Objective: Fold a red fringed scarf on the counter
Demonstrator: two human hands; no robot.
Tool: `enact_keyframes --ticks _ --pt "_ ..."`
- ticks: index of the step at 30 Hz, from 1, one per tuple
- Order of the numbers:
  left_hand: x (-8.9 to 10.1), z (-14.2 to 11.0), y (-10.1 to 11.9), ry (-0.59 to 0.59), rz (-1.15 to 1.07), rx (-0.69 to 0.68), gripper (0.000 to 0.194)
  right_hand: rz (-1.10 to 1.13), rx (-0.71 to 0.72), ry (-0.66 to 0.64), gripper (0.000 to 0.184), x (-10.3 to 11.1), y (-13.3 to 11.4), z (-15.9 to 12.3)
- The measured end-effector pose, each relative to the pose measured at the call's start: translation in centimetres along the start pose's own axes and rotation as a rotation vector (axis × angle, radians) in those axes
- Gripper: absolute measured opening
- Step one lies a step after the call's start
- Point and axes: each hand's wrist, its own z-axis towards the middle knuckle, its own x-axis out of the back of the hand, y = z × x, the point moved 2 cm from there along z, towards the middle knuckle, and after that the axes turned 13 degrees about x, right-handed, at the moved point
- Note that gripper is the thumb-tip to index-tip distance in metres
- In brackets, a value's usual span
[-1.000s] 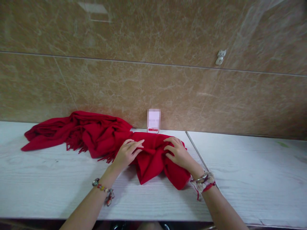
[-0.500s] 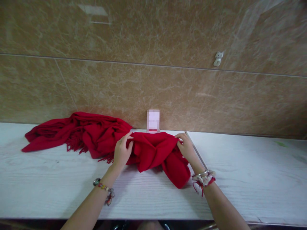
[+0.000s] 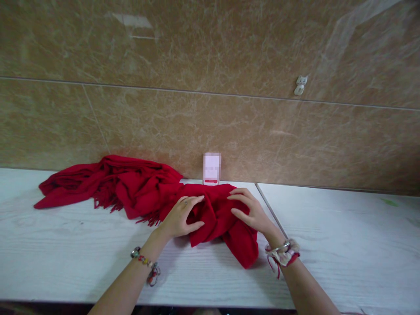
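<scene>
A red fringed scarf [image 3: 131, 188] lies bunched along the back of the white wood-grain table [image 3: 92, 258], its right part heaped in folds between my hands. My left hand [image 3: 183, 216] rests at the left of these folds, thumb and fingers apart. On the right side my right hand [image 3: 247, 210] is over the cloth, fingers spread and curved, thumb apart from them. Neither hand pinches the fabric. A loose end of the scarf hangs toward me below my right hand. Tassels show along the lower edge at the left.
Against the brown marble wall [image 3: 164, 122] behind the scarf stands a small blurred card or screen [image 3: 212, 168]. A thin grey rod or strip [image 3: 271, 209] runs beside my right wrist. A white cat-shaped hook [image 3: 300, 85] is on the wall. The table's front edge is near my forearms.
Both hands have let go of the scarf's upper edge. They have moved inward over the folds with fingers opened, the left one to the right. The folds have shifted slightly toward me.
</scene>
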Motion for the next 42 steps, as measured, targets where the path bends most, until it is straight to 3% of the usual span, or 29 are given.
enact_keyframes --ticks 2,4,6,10,14,18,20,22,24,28,31,33,37,40,42 --pt "-0.1 0.0 0.0 -0.033 -0.001 -0.019 0.074 -0.032 0.048 -0.116 0.029 -0.8 -0.2 -0.1" --pt "-0.2 0.0 0.1 -0.045 -0.008 -0.033 0.078 -0.080 0.070 -0.156 0.021 -1.4 0.1 -0.2" --pt "-0.3 0.1 0.3 -0.042 -0.022 -0.032 0.073 -0.111 0.063 -0.127 0.007 -1.8 0.6 -0.4" --pt "-0.4 0.2 0.8 0.036 -0.053 -0.061 0.053 -0.099 0.019 -0.010 0.008 -1.9 1.1 -0.5" --pt "0.2 0.2 0.7 0.236 -0.019 -0.049 0.033 -0.052 -0.065 0.138 0.009 -1.2 1.2 -0.3" --pt "1.9 0.1 -0.7 0.587 -0.003 0.184 0.025 -0.058 -0.209 0.371 0.014 0.2 2.5 -0.5" --pt "2.4 0.0 -1.4 0.681 -0.016 0.287 0.027 -0.048 -0.293 0.448 0.017 0.6 3.5 -0.9" --pt "2.2 0.2 -1.8 0.655 -0.015 0.322 0.030 -0.014 -0.381 0.435 0.020 0.5 4.6 -1.3" --pt "1.6 0.4 -1.9 0.558 0.017 0.305 0.030 -0.010 -0.456 0.367 0.020 0.0 5.4 -1.7" --pt "0.3 0.6 -1.9 0.408 0.104 0.282 0.032 -0.127 -0.482 0.269 0.013 -1.1 5.9 -2.1" --pt "0.2 0.6 -2.0 0.398 0.122 0.289 0.036 -0.205 -0.425 0.245 0.006 -1.4 5.6 -2.1" --pt "0.5 0.6 -1.9 0.440 0.126 0.266 0.037 -0.232 -0.373 0.232 0.010 -1.5 5.2 -1.9" --pt "1.1 0.4 -0.7 0.520 0.080 0.059 0.039 -0.255 -0.247 0.262 0.019 -1.5 4.0 -1.3" --pt "0.8 0.2 0.6 0.335 0.038 -0.127 0.045 -0.266 -0.126 0.327 0.015 -1.1 2.5 -0.9" --pt "0.4 0.1 1.1 0.186 0.052 -0.165 0.045 -0.246 -0.044 0.320 0.012 -0.8 1.4 -0.6"
